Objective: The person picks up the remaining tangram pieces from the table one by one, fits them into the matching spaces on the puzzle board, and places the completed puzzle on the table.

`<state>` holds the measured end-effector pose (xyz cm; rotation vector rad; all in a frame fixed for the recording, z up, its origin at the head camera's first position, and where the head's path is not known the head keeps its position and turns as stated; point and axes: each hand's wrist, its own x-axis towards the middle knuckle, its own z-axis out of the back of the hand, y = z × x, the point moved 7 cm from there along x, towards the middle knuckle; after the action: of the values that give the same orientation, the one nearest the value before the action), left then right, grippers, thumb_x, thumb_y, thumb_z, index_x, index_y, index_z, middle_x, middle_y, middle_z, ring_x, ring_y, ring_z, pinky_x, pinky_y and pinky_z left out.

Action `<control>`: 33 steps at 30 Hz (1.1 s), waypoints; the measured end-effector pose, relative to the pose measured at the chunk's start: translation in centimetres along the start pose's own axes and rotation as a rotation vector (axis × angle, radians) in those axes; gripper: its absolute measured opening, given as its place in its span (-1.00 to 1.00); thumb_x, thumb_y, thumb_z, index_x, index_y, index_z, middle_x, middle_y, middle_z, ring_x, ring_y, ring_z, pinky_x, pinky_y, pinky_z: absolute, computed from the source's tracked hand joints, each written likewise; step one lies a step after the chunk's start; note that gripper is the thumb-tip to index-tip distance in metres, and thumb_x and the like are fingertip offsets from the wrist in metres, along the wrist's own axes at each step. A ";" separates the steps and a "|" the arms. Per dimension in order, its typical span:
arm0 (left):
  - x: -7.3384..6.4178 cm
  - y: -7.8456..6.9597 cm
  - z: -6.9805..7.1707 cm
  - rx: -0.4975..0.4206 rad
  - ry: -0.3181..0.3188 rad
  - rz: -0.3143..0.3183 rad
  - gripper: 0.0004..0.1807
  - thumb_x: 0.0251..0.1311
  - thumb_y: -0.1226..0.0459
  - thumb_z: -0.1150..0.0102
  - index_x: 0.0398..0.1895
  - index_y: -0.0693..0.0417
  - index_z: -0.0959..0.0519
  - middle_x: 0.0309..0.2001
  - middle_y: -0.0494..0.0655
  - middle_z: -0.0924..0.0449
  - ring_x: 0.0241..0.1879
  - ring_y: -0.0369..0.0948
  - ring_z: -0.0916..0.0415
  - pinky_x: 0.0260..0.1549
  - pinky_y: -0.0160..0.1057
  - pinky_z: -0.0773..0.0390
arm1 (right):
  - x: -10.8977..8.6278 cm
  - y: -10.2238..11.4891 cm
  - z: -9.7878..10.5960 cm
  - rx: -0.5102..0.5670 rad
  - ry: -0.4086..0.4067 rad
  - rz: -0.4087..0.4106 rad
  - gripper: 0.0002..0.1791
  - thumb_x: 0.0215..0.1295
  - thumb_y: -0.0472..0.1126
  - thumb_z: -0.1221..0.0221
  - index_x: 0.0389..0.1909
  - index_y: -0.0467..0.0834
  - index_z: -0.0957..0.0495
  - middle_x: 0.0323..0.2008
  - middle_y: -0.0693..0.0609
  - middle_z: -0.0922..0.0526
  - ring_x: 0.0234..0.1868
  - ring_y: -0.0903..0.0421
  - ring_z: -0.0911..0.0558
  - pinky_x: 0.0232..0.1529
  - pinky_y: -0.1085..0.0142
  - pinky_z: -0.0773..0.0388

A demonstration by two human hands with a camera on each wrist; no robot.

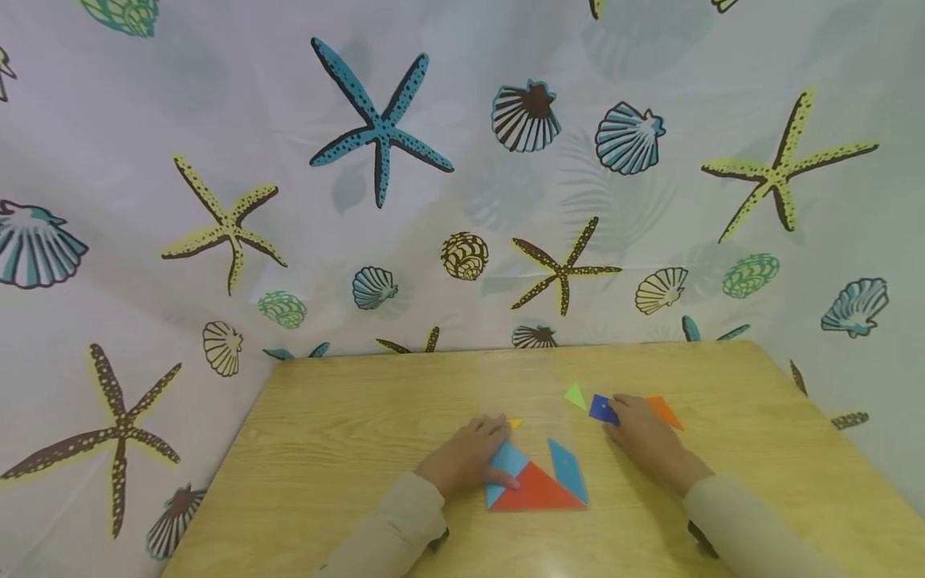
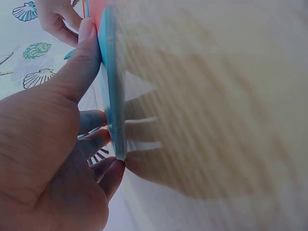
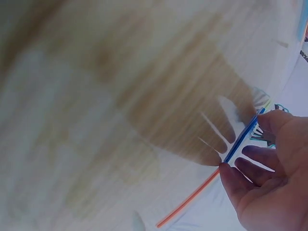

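My left hand (image 1: pixel 466 453) rests over the left side of a puzzle of flat coloured tiles, its thumb (image 2: pixel 86 43) on the light blue tile (image 1: pixel 509 457). Its other fingers reach the far edge, close to a small yellow tile (image 1: pixel 515 423). A large red triangle (image 1: pixel 538 491) and a blue parallelogram (image 1: pixel 568 470) lie in the same layout, inside a clear border. Over to the right, my right hand (image 1: pixel 646 433) touches a dark blue square tile (image 1: pixel 601 409) on the table with its fingertips, covering part of it.
A light green triangle (image 1: pixel 576 396) lies just left of the dark blue tile. An orange tile (image 1: pixel 665 412) lies behind the right hand, partly hidden. The wooden table (image 1: pixel 347 417) meets a shell-and-starfish patterned cloth (image 1: pixel 433 241) at its back and sides.
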<state>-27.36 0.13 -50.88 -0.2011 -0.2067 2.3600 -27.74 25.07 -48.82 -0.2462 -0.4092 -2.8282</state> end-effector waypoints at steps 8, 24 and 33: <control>0.0 0.1 0.2 -0.005 0.014 0.024 0.04 -0.08 -0.41 0.07 0.39 0.03 -0.14 0.42 -0.07 -0.02 0.37 -0.03 0.02 0.27 -0.03 -0.11 | 0.3 0.0 -0.1 0.040 -0.001 0.022 -0.55 0.22 -0.24 -0.17 0.02 -0.49 -0.44 0.01 -0.37 -0.47 0.08 -0.30 -0.41 0.07 -0.13 -0.34; 0.2 0.2 -0.2 -0.011 0.016 0.018 0.05 -0.08 -0.41 0.07 0.39 0.05 -0.14 0.42 -0.03 -0.01 0.37 -0.01 0.03 0.27 -0.03 -0.10 | 0.2 1.5 0.2 -0.129 -0.073 0.135 -0.78 0.16 -0.34 -0.21 -0.24 -0.44 -0.53 -0.26 -0.25 -0.58 -0.19 -0.16 -0.56 -0.15 0.04 -0.54; 0.2 0.3 -0.3 -0.014 0.023 0.028 0.05 -0.08 -0.41 0.07 0.41 0.03 -0.12 0.43 -0.05 0.01 0.38 -0.02 0.05 0.28 -0.03 -0.08 | 0.1 3.2 -0.8 -0.492 -0.090 0.258 -0.86 -0.01 -0.50 -0.28 -0.43 -0.40 -0.51 -0.51 -0.16 -0.50 -0.47 0.00 -0.48 -0.53 0.26 -0.56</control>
<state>-27.62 0.05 -51.26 -0.2400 -0.2110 2.3833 -27.00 21.84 -48.77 -0.4852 0.2924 -2.6206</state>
